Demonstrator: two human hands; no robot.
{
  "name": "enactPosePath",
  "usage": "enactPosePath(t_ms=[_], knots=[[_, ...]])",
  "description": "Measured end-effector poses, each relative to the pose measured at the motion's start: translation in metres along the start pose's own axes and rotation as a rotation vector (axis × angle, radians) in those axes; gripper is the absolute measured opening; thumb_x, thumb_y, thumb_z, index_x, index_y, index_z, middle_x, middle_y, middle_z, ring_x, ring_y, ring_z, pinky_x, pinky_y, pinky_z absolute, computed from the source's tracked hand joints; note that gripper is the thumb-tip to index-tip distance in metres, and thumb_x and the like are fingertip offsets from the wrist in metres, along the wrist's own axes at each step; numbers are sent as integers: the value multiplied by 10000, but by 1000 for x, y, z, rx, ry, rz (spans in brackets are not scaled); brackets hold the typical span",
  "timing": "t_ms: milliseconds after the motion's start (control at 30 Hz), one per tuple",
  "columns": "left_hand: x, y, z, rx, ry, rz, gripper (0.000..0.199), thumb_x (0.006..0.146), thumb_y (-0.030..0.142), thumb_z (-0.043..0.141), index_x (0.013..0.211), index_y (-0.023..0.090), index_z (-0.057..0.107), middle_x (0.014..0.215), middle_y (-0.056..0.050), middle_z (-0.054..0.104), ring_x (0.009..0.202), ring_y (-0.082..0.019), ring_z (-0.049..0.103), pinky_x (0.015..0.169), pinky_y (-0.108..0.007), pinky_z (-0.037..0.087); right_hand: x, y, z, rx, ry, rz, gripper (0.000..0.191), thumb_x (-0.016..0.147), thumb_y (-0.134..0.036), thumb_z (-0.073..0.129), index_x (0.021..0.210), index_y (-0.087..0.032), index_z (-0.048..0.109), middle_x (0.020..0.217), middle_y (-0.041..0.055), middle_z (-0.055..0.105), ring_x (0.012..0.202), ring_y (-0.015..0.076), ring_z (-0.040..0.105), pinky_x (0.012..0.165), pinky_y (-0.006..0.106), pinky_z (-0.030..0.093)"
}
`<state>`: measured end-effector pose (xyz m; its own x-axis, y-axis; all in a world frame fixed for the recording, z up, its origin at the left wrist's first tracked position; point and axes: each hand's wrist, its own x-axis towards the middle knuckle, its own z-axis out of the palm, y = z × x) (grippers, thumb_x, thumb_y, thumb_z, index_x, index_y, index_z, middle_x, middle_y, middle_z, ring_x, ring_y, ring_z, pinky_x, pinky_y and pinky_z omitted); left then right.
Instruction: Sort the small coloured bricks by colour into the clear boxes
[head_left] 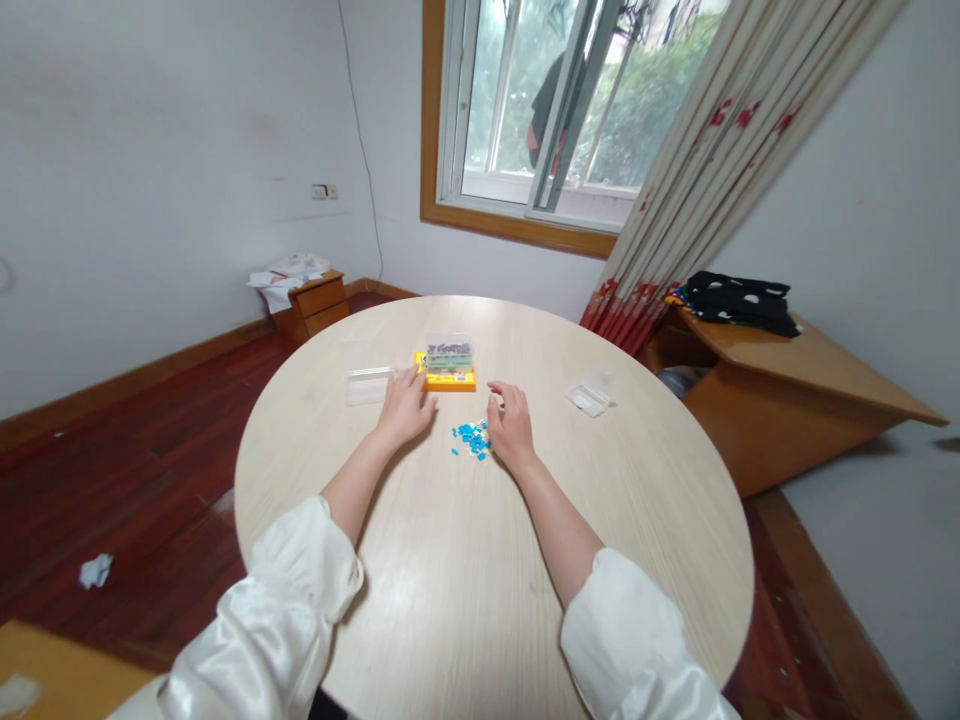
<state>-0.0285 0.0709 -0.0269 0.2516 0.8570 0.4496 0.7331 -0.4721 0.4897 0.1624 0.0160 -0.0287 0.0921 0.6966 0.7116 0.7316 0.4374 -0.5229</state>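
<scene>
On the round pale table (465,560) lies a loose pile of small blue pieces (472,437), with some cream ones mixed in. My right hand (511,425) rests at the pile's right edge, fingers apart and slightly bent, holding nothing visible. To the pile's upper left, my left hand (406,408) is spread with its fingertips at the left side of a yellow box (454,381). A clear case (448,352) with dark and green contents sits on that box. Beside my left hand is a clear plastic lid (367,387).
Another small clear plastic container (590,400) stands on the table's right part. A wooden cabinet (795,390) with black cloth (742,302) is at the right, near a curtain. Papers (289,275) cover a small cabinet at the back left.
</scene>
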Motion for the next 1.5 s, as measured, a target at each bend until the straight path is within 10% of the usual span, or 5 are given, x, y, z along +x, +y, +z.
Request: enactPosePath(t_ms=[200,600,900,1133,1500], knots=[[-5,12,4,176,-250,-42,596,857,343,429,1366,49,333,1469,-224,246,1374,-365,176,1089,-587,30,38,-11,12,-102,-153,-126,330,884,-213,370,1161,-195,547,1141,118,580,1087,231,500,956,434,407],[-5,17,-1,314,-278,-53,559,903,321,320,1397,61,292,1484,-172,242,1383,-297,192,1113,-543,84,123,-5,46,-515,-765,-69,716,815,-308,560,1430,-165,224,1516,150,174,1404,295,89,1091,558,102],[-5,13,5,158,-170,-56,533,890,310,379,1351,43,368,1453,-214,290,1370,-322,220,1104,-563,72,114,-3,42,-443,-585,-149,537,740,-446,640,1184,-175,506,1153,145,542,1097,282,490,963,463,308],[1,19,1,-532,167,9,439,852,387,474,1175,104,562,1248,-168,566,1187,-249,501,1057,-435,310,74,-12,19,-197,-342,-68,465,812,-428,562,1207,-189,503,1127,122,536,1062,253,485,921,411,380],[-13,69,16,-1382,-205,-288,637,613,592,683,1050,142,575,994,-88,651,872,-173,614,796,-288,467,-2,-37,-22,-43,-169,-81,377,923,-362,351,1207,-170,506,1140,121,588,1072,217,525,933,411,439]])
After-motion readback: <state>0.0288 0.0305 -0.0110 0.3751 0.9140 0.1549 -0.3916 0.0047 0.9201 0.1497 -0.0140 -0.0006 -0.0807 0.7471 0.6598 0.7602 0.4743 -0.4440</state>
